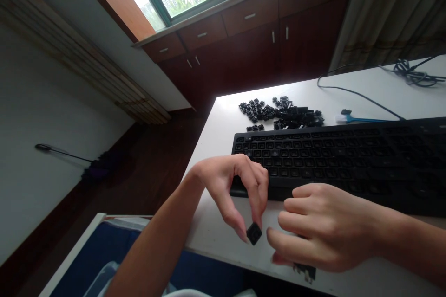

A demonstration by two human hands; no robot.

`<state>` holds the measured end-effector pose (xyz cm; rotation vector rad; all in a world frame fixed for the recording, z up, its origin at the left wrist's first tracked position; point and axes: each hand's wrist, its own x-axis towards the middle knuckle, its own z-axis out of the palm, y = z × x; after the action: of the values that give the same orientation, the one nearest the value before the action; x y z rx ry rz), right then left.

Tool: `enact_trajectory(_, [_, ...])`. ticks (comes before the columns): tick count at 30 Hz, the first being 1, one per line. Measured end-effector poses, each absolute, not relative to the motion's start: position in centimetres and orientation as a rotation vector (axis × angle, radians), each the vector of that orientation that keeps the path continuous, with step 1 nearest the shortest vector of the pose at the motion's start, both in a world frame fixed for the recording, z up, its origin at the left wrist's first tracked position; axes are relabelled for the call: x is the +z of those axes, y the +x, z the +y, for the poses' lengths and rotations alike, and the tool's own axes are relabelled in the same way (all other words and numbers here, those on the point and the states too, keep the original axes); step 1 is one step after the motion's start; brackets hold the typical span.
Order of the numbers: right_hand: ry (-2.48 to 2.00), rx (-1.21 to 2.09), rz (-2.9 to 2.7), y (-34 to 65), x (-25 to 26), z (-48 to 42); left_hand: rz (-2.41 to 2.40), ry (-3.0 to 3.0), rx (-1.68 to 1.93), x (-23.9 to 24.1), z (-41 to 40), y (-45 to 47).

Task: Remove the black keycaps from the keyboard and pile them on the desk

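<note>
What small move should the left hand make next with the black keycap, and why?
Probably carry the keycap, pinched in the left hand, up to the keyboard and press it onto a bare switch. The keyboard looks stripped, and loose keycaps lie piled behind it.

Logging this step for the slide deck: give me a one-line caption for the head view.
Left hand pinches a black keycap beside the right hand, before a black keyboard and keycap pile.
</note>
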<state>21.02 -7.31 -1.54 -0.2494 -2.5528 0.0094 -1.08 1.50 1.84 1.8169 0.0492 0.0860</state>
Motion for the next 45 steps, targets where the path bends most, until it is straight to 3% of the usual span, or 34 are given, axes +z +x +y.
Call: enact_trajectory(45, [-0.207, 0.026, -2.52, 21.03, -1.11, -7.41, 0.039, 1.849, 0.092, 1.78, 1.56, -0.99])
